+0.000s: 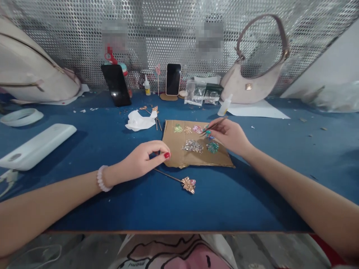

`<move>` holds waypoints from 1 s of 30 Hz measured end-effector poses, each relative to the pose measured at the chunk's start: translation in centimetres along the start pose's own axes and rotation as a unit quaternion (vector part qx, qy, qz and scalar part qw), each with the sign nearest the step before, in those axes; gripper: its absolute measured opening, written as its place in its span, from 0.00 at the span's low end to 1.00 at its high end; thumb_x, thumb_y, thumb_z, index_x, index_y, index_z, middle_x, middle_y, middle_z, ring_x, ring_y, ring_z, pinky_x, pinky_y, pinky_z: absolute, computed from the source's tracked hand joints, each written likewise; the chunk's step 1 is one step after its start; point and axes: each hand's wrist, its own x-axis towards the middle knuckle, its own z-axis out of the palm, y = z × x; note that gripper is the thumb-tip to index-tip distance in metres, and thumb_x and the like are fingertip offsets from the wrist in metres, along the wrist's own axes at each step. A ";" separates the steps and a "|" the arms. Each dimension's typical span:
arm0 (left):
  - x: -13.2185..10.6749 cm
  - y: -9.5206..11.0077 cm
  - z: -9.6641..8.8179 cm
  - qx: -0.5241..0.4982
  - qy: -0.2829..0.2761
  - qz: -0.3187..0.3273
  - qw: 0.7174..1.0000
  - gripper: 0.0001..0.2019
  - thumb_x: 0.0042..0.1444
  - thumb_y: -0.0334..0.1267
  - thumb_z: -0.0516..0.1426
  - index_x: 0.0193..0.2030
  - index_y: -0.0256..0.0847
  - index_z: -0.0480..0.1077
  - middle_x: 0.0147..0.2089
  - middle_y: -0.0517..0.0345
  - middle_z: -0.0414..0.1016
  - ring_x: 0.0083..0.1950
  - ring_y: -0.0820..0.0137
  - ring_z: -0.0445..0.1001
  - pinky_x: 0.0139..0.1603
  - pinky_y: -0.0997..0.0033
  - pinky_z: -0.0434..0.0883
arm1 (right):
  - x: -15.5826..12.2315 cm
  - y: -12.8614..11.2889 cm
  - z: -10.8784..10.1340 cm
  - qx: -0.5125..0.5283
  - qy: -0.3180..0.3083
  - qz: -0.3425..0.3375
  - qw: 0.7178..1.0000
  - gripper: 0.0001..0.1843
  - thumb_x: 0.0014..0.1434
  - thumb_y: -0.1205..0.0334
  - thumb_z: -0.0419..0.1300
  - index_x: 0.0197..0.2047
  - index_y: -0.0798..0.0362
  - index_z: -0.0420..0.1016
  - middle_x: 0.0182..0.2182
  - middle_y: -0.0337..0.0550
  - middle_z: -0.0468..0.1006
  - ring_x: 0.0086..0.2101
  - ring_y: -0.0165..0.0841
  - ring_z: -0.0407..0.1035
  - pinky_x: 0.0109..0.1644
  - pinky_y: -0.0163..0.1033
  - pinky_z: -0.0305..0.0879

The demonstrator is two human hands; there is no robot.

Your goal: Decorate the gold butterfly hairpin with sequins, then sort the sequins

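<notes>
My right hand (231, 135) holds a pair of dark tweezers (215, 126) over the right part of a cardboard sheet (174, 155). On the cardboard lie small piles of rhinestones: silver (193, 146), teal (212, 147), green (178, 128), peach (187, 129) and pink (197, 129). More blue stones are partly hidden by my right fingers. At the cardboard's left edge my left hand (143, 158) is closed, thumb against curled fingers; anything between them is hidden. A hairpin with a gold butterfly (189, 184) lies in front of the cardboard, its stem pointing back toward my left hand.
Crumpled white paper (139, 121) and more hairpins (157, 118) lie behind my left hand. Glue bottles (224, 105), plastic packets (195, 92), two phones (173, 79) and a handbag (254, 82) stand at the back. A white power bank (39, 145) and tape roll (21, 117) are left.
</notes>
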 end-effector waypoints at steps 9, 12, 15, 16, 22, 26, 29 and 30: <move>0.0 -0.9 0.3 0.270 -0.109 0.090 0.952 0.18 0.65 0.40 0.45 0.59 0.41 0.60 0.64 0.51 0.56 0.64 0.62 0.54 0.62 0.57 0.54 | -0.8 -1.1 0.5 -0.075 -0.036 -0.034 0.996 0.06 0.52 0.64 0.57 0.31 0.54 0.75 0.33 0.45 0.78 0.32 0.33 0.72 0.37 0.42 0.68; -0.1 -0.8 0.4 0.283 -0.120 0.088 0.947 0.19 0.65 0.40 0.44 0.61 0.41 0.59 0.64 0.52 0.56 0.64 0.63 0.55 0.62 0.59 0.55 | -1.0 -1.9 1.1 -0.099 -0.023 -0.036 0.994 0.06 0.52 0.64 0.57 0.30 0.53 0.76 0.32 0.43 0.79 0.31 0.33 0.72 0.36 0.41 0.68; -0.1 -0.8 0.4 0.278 -0.108 0.087 0.950 0.19 0.65 0.40 0.45 0.60 0.41 0.60 0.64 0.51 0.56 0.64 0.62 0.55 0.61 0.59 0.56 | -0.9 -2.3 1.6 -0.119 -0.027 -0.034 0.992 0.06 0.52 0.63 0.58 0.26 0.53 0.75 0.31 0.43 0.79 0.30 0.33 0.71 0.34 0.40 0.67; -0.1 -0.8 0.5 0.273 -0.104 0.088 0.952 0.19 0.64 0.40 0.45 0.60 0.41 0.60 0.64 0.51 0.57 0.64 0.62 0.55 0.61 0.58 0.56 | -0.9 -2.4 1.7 -0.118 -0.033 -0.032 0.992 0.06 0.52 0.63 0.59 0.26 0.53 0.75 0.31 0.43 0.79 0.29 0.32 0.71 0.34 0.40 0.67; -0.2 -1.0 0.5 0.264 -0.095 0.092 0.956 0.18 0.64 0.39 0.46 0.59 0.40 0.61 0.63 0.51 0.58 0.63 0.62 0.57 0.61 0.58 0.58 | -0.8 -2.5 2.0 -0.110 -0.049 -0.032 0.992 0.06 0.52 0.64 0.57 0.31 0.54 0.75 0.31 0.43 0.79 0.28 0.31 0.71 0.31 0.38 0.67; -0.2 -1.0 0.6 0.272 -0.095 0.092 0.953 0.18 0.64 0.40 0.46 0.59 0.40 0.61 0.64 0.51 0.57 0.63 0.61 0.57 0.61 0.57 0.58 | -0.7 -2.7 2.1 -0.122 -0.064 -0.047 0.989 0.06 0.53 0.65 0.56 0.31 0.54 0.75 0.31 0.44 0.79 0.29 0.32 0.72 0.35 0.39 0.67; -0.1 -0.7 0.5 0.274 -0.101 0.087 0.953 0.19 0.64 0.39 0.46 0.59 0.38 0.61 0.63 0.49 0.58 0.63 0.61 0.57 0.60 0.56 0.59 | -0.6 -2.8 2.3 -0.135 -0.070 -0.045 0.987 0.06 0.53 0.65 0.56 0.33 0.54 0.74 0.31 0.44 0.79 0.29 0.32 0.72 0.36 0.40 0.67; -0.1 -0.6 0.5 0.274 -0.103 0.085 0.952 0.19 0.64 0.39 0.46 0.59 0.37 0.61 0.63 0.49 0.58 0.63 0.61 0.57 0.60 0.56 0.59 | -0.6 -2.8 2.3 -0.138 -0.070 -0.044 0.987 0.06 0.53 0.64 0.56 0.33 0.54 0.74 0.31 0.44 0.79 0.29 0.32 0.72 0.35 0.39 0.66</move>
